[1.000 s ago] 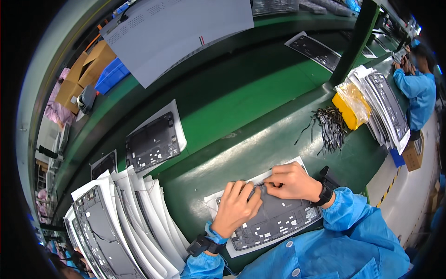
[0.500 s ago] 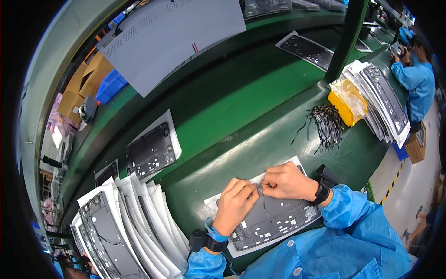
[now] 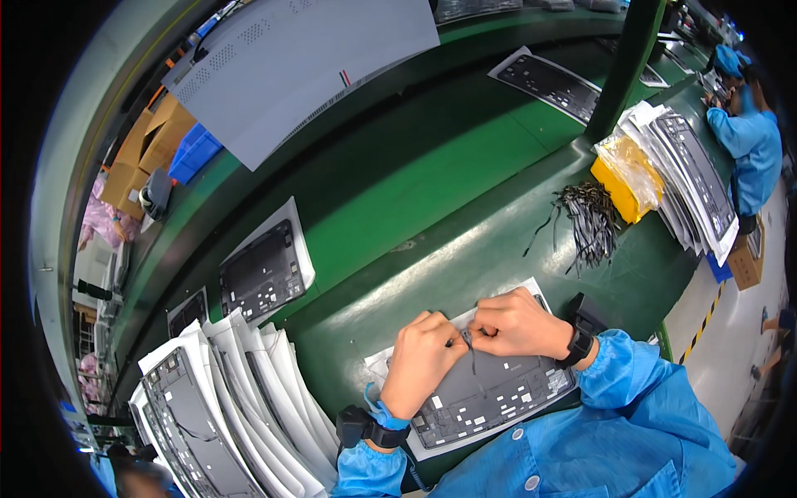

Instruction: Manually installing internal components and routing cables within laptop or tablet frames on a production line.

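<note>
A dark grey tablet back housing [image 3: 498,404], dotted with small white pads, lies on a white sheet in front of me. Over its far edge, the fingertips of my left hand [image 3: 422,358] and my right hand [image 3: 521,325] meet almost together, both closed in a pinch. Between them is the upper end of a thin dark flat cable [image 3: 475,367], whose tail hangs down over the housing. My fingers hide the exact grip point. Beyond my right hand lies a loose pile of similar black and grey flat cables [image 3: 591,226].
White-sheeted housings stand stacked at my left [image 3: 253,407]; another stack [image 3: 693,178] is at the far right beside a yellow bin [image 3: 633,178]. More housings lie on the green belt [image 3: 415,178]. A green post [image 3: 627,70] rises behind. A co-worker [image 3: 747,145] in blue sits far right.
My left fingertips have curled in slightly closer to my right ones; the cable stays between my hands. The housing on the belt appears slightly farther left. The view has shifted a little.
</note>
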A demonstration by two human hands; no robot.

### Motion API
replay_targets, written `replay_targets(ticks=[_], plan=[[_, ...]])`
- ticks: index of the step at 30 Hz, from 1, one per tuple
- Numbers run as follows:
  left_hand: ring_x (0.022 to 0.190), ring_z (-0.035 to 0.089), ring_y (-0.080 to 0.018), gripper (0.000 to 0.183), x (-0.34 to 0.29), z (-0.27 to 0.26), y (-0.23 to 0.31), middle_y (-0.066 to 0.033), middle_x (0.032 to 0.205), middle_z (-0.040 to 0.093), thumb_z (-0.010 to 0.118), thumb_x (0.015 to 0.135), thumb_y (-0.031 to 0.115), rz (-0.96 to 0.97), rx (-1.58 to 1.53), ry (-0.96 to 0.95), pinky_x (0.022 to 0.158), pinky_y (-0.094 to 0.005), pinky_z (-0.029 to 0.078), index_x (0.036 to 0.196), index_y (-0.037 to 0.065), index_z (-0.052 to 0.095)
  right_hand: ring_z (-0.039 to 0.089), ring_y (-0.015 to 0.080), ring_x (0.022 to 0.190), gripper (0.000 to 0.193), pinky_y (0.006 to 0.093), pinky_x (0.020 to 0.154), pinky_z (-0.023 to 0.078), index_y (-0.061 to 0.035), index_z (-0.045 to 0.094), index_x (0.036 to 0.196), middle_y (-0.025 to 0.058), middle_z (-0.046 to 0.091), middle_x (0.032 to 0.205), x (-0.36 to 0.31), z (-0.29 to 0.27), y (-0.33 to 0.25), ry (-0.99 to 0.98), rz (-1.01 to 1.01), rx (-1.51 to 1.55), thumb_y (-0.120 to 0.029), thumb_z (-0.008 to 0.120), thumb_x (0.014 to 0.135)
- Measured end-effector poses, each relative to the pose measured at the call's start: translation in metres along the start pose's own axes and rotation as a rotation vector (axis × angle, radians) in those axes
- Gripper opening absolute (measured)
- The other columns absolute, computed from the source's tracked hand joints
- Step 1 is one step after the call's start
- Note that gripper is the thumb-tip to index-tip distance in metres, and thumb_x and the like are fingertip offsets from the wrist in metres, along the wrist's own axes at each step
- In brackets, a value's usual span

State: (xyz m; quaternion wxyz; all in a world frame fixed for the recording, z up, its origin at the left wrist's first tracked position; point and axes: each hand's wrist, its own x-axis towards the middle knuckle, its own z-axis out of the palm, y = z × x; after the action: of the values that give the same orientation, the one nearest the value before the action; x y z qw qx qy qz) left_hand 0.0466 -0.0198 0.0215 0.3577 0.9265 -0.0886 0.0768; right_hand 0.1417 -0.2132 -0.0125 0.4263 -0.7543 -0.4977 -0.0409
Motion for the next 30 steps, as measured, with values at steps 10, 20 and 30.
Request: replay_targets(ticks=[10, 20, 30], plan=[[0.08, 0.064, -0.0311, 0.01, -0.002, 0.002, -0.002, -0.0109, 0.081, 0.063, 0.077, 0.076, 0.001, 0.064, 0.007, 0.029, 0.07, -0.0425, 0.055, 0.076, -0.001, 0.067, 0.059, 0.0252, 0.05, 0.018, 0.0371, 0.047, 0.046, -0.0056, 0.061, 0.067, 0.0047, 0.055, 0.061, 0.003, 0.003, -0.003, 0.019, 0.005, -0.068, -0.007, 0.078, 0.073], [0.082, 0.066, -0.0297, 0.016, -0.001, -0.012, -0.002, -0.01, 0.082, 0.066, 0.082, 0.08, 0.002, 0.062, 0.045, 0.135, 0.075, -0.0407, 0.056, 0.089, -0.002, 0.07, 0.063, 0.0198, 0.055, 0.007, 0.0345, 0.051, 0.049, -0.0013, 0.075, 0.082, 0.0059, 0.063, 0.069, -0.005, -0.026, -0.01, 0.095, 0.132, 0.193, -0.005, 0.08, 0.081], [0.087, 0.06, -0.0349, 0.011, 0.001, -0.021, -0.006, -0.0126, 0.087, 0.063, 0.078, 0.085, 0.007, -0.12, 0.18, -0.056, 0.081, -0.0456, 0.048, 0.088, 0.003, 0.068, 0.069, 0.0198, 0.075, 0.016, 0.0293, 0.065, 0.054, 0.0005, 0.078, 0.091, 0.0114, 0.072, 0.09, -0.096, -0.066, -0.039, 0.509, 0.477, 0.025, 0.007, 0.077, 0.076]])
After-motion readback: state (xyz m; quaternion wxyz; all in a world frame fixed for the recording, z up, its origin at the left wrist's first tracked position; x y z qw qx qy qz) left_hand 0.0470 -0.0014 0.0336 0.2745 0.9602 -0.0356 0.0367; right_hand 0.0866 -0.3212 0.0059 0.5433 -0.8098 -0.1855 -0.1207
